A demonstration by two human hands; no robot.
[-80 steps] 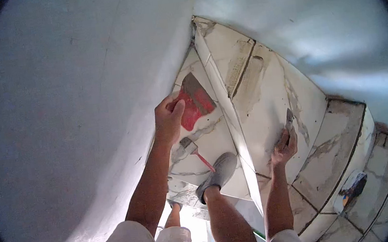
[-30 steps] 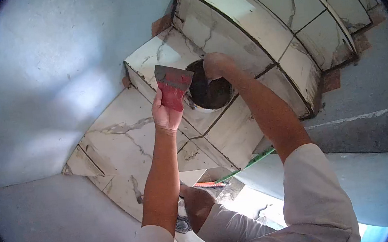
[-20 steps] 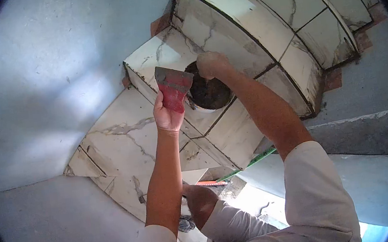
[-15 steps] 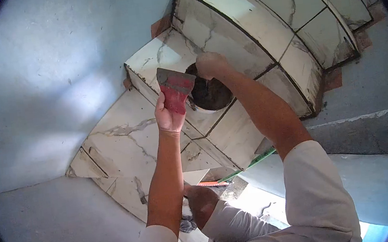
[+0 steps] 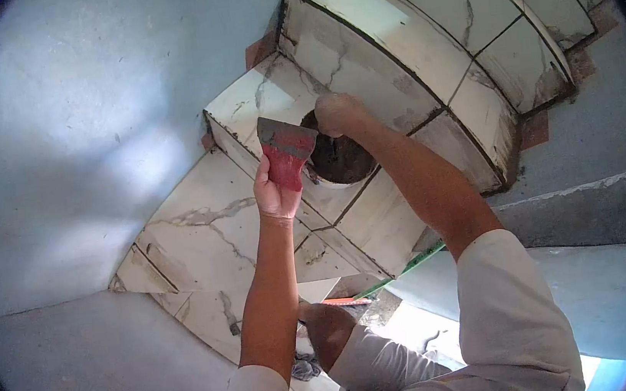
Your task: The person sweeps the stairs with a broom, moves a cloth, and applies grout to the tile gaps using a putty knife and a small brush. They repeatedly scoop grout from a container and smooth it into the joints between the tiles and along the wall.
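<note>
My left hand [image 5: 276, 196] is wrapped round the red handle of a wide putty knife [image 5: 287, 150], whose grey, smeared blade points up and away from me. Just right of it, a round bucket [image 5: 336, 185] of dark, wet-looking grout stands on a tiled step. Over the bucket's far rim, my right hand [image 5: 342, 115] is closed, with its fingers turned down towards the grout. A dark, thin shape shows below those fingers, but whatever they grip is hidden.
Marble-patterned tiled steps [image 5: 360, 66] with dark joints climb to the upper right. A pale blue wall [image 5: 91, 143] borders them on the left. Below the bucket lie a green strip [image 5: 411, 261] and an orange-red tool [image 5: 340, 301]. A grey ledge [image 5: 585, 214] runs at the right.
The whole view has shifted slightly. My left hand still holds the putty knife beside the bucket, and my right hand stays at the bucket's far rim with little visible movement.
</note>
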